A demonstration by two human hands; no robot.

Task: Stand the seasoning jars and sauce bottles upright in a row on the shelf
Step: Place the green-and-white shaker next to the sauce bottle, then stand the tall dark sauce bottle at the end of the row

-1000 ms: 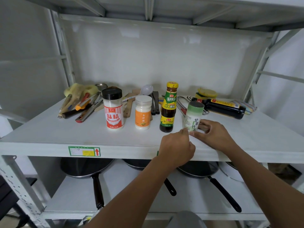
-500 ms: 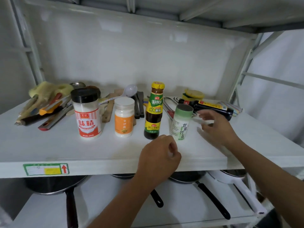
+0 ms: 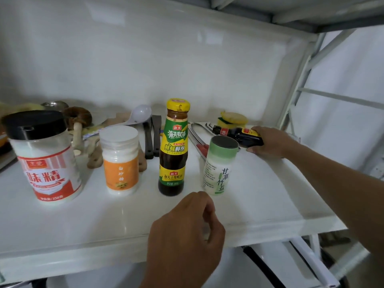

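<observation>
Standing upright in a row on the white metal shelf [image 3: 270, 204] are four containers. Farthest left is a large clear plastic jar with a black lid and red-and-white label [image 3: 44, 159]; next a smaller clear jar with a white lid and orange label [image 3: 121, 161]; then a tall dark glass sauce bottle with a yellow cap and green-yellow label [image 3: 174, 148]; then a slim white shaker with a pale green cap [image 3: 219, 166].

Below the shaker, the left hand [image 3: 185, 244] hovers over the shelf's front edge, fingers loosely curled, grasping nothing.

Behind the row lie a white plastic spoon [image 3: 139, 114] and black utensils [image 3: 151, 138].

Farther right, a dark sauce bottle with a red-and-yellow label [image 3: 236, 135] lies on its side beside a yellow sponge [image 3: 232, 118]; the right hand [image 3: 270, 142] wraps around its base.
</observation>
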